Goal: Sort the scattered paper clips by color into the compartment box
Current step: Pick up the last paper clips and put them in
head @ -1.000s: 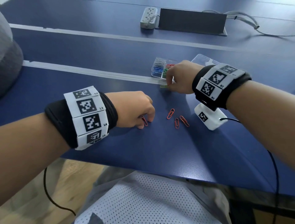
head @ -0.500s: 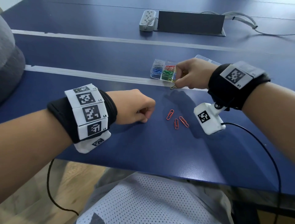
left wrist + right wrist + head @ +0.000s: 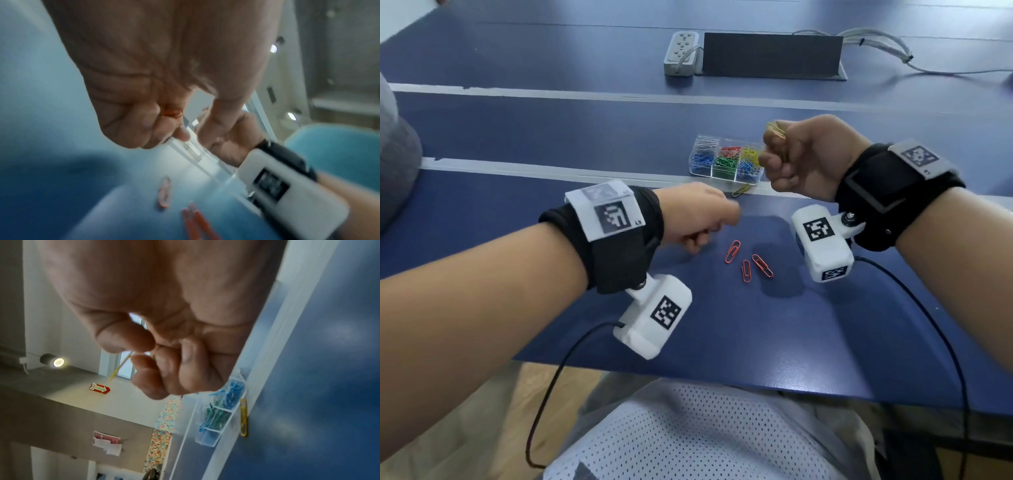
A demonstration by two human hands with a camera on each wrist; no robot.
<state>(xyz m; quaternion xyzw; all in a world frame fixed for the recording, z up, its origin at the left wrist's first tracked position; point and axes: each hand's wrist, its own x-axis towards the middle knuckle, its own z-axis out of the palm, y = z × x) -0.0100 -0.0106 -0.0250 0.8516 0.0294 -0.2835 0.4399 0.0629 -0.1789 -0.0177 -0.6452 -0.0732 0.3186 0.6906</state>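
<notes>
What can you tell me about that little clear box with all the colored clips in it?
The compartment box is small, clear and plastic-looking, lidless or open, split into two rows of three cells. It holds silvery, red and yellow clips in the far row, blue, green and blue-mixed in the near row. It sits flat on the blue table by a pale strip. A yellow clip lies just outside its near wall. Neither hand touches it.

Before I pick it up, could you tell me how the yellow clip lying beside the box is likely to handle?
The yellow clip is thin bent wire, so probably very light and fairly stiff. It lies flat on the smooth table, so it will likely slide rather than roll, and fingers may struggle to get under it. It lies close to the compartment box, which may crowd the pinch.
</notes>
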